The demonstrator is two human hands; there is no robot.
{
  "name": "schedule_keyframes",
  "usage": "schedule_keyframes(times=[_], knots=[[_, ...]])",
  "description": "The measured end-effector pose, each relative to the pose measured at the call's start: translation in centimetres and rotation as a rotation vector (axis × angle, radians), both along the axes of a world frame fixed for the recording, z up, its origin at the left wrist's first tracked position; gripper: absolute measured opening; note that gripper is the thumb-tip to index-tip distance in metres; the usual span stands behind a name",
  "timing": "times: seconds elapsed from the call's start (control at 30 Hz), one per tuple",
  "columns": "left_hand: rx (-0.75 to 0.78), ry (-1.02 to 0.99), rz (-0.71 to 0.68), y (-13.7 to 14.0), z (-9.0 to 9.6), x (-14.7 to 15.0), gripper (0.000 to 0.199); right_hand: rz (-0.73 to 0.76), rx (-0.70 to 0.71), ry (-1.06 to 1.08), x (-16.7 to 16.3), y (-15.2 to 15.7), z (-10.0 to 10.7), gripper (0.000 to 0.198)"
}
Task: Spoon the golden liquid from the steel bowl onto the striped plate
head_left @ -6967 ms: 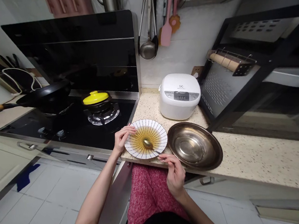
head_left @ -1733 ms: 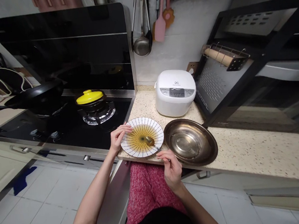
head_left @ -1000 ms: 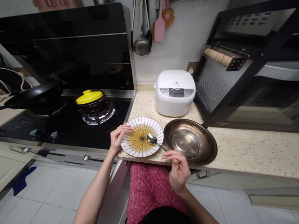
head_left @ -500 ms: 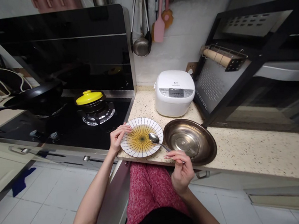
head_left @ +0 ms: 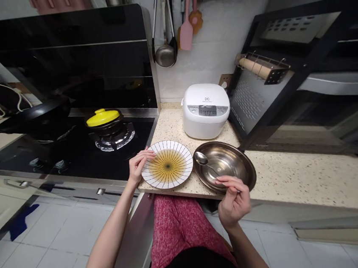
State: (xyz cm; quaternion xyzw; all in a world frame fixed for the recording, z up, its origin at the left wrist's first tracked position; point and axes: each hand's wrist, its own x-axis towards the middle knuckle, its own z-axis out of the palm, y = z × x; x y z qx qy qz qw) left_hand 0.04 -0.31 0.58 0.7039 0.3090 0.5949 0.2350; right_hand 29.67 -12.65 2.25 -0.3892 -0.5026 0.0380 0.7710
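My left hand (head_left: 138,166) is at the left rim of a round plate (head_left: 186,161), fingers over the edge and closed on it. The plate is white with dark radiating lines, and yellowish liquid lies in its middle. In my right hand (head_left: 235,200) is a metal spoon (head_left: 201,158), pinched by its handle. The spoon's bowl hangs over the left side of a shallow stainless steel basin (head_left: 247,163), right beside the plate. Whether the spoon carries any liquid is hard to see.
Behind the plate and basin stands a white rice cooker (head_left: 206,110). A yellow-lidded pot (head_left: 103,117) and a black wok (head_left: 36,117) are on the stove at left. A dark rack (head_left: 252,96) rises at right; a ladle (head_left: 165,55) hangs on the wall.
The spoon has moved right with my right hand, from above the plate to above the basin. My left hand stays at the plate's rim.
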Motion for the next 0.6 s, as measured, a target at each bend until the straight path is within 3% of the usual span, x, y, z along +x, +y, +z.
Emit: schedule_keyframes(times=[0.6], knots=[[0.015,-0.01,-0.003,0.1,-0.1,0.0,0.035,-0.063,0.036,-0.464,2.0,0.6,0.1,0.018]])
